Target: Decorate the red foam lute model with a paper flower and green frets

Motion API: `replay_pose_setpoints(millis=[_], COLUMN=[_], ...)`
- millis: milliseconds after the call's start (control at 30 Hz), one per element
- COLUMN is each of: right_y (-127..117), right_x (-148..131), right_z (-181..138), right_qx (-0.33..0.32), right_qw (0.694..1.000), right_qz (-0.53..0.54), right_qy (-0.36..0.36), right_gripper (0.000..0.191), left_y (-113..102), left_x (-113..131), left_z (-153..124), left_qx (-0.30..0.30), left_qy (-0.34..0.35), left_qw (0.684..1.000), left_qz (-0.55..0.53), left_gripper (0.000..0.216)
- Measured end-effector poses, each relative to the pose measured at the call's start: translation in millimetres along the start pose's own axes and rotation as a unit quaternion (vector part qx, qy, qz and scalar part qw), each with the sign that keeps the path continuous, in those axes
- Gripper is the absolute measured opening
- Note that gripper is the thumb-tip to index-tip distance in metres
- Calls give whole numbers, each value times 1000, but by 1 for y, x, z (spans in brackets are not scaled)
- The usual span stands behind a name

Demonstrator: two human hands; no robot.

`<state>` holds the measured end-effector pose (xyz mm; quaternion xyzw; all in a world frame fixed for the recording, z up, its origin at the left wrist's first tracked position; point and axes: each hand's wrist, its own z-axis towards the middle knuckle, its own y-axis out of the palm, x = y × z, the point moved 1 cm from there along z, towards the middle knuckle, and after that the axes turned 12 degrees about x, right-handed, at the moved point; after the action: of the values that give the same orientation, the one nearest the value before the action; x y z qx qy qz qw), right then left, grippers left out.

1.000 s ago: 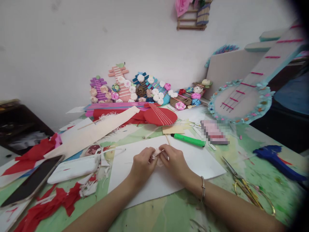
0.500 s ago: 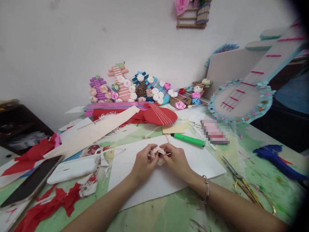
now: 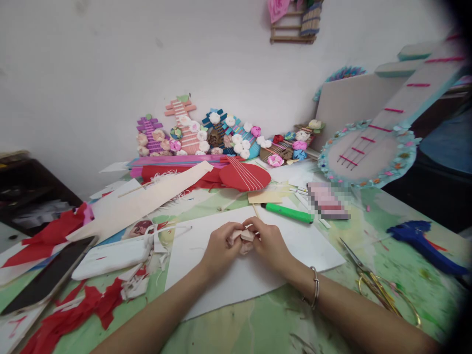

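My left hand (image 3: pixel 218 247) and my right hand (image 3: pixel 270 244) meet over a large white sheet (image 3: pixel 302 248) on the table. Both pinch a small folded piece of pale pink paper (image 3: pixel 244 238) between thumbs and fingertips. The fingers of both hands are curled closed around it, and part of the paper is hidden by them. A metal bangle (image 3: pixel 314 293) sits on my right wrist.
A green-handled knife (image 3: pixel 289 214) lies just beyond the sheet. Gold scissors (image 3: pixel 372 281) and a blue glue gun (image 3: pixel 424 244) lie to the right. A phone (image 3: pixel 49 275), a white case (image 3: pixel 112 256) and red paper scraps (image 3: pixel 79 309) lie left. Decorated paper guitars (image 3: pixel 221 137) line the wall.
My fingers have worked the pink paper: it was spread slightly and raised half a second ago, and is now pressed together more tightly between both hands. The hands stayed in the same spot.
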<state>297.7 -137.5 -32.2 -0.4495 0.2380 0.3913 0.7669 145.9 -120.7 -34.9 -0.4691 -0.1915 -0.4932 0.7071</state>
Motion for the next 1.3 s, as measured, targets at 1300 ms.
replay_pose_setpoints(millis=[1300], right_y=[7], right_x=[-9], right_z=[0], right_qx=[-5], right_qw=[985], right_qz=[104], right_qy=[140], right_gripper=[31], left_y=[-4], left_x=[7], left_z=[2], left_qx=[97], left_qy=[-102], left_qw=[990], left_qz=[-23], left_gripper=[8])
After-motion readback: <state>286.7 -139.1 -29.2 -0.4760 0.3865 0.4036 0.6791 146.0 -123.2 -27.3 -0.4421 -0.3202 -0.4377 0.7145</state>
